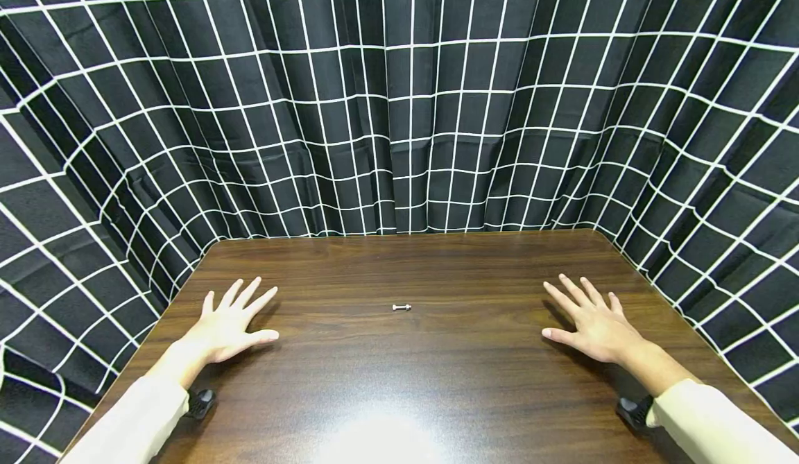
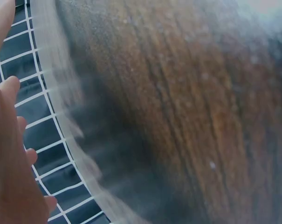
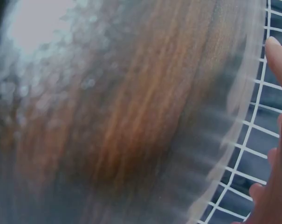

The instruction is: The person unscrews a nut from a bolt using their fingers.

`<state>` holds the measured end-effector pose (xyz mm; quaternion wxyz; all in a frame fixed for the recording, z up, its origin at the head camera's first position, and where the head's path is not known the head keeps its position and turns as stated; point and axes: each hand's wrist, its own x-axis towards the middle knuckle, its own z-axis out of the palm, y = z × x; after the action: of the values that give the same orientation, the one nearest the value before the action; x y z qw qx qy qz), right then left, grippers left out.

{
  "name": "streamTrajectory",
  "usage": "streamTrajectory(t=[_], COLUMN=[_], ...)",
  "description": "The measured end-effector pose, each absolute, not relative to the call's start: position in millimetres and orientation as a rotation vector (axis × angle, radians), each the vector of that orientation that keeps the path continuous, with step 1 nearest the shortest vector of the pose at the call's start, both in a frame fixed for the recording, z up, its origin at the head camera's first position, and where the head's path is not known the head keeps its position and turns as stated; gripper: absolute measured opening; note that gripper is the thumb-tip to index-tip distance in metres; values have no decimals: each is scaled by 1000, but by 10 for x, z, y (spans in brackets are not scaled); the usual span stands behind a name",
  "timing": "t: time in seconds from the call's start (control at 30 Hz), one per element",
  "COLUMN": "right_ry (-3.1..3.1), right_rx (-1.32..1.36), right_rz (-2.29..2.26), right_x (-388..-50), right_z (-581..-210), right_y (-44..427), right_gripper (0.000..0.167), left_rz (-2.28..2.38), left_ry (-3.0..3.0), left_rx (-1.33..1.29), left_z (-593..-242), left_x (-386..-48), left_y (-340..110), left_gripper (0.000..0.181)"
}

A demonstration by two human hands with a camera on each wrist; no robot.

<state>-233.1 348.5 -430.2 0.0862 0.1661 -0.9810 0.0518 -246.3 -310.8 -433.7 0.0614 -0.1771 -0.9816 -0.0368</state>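
Left hand [image 1: 227, 329] fingers spread wide, left side of table [image 1: 399, 263]; right hand [image 1: 593, 327] likewise wide, right side; small bolt [image 1: 401, 307] between, well apart from both.

Curtained-off, booth-like setup, lab or studio sort — black cloth with white grid [image 1: 362, 75] hangs in folds round three sides of wood-grain table [image 1: 399, 263]; building type beyond cloth hidden.

From two to five o'clock the right hand [image 3: 279, 172] is showing its fingertips [image 3: 256, 190] apart in front of a white-lined dark curtain [image 3: 252, 161], while a blurred brown-streaked tabletop [image 3: 131, 116] is filling the middle and bright glare [image 3: 40, 23] is gleaming at eleven o'clock.
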Motion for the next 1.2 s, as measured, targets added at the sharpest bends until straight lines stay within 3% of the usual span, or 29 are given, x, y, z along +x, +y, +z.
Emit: streamTrajectory(t=[0.8,1.2], right_ry=[-2741,-2723], right_rx=[734,831], right_rz=[252,290], right_x=[-2507,-2615], right_z=[-4343,-4324], right_y=[3154,2849], right_gripper=[77,72], left_rz=[-109,-222], left_ry=[-2926,-2793], left_rx=[-643,-822], left_z=[-4410,-4429], left_x=[-2513,-2582], left_y=[-2847,-2623], left_gripper=[79,79])
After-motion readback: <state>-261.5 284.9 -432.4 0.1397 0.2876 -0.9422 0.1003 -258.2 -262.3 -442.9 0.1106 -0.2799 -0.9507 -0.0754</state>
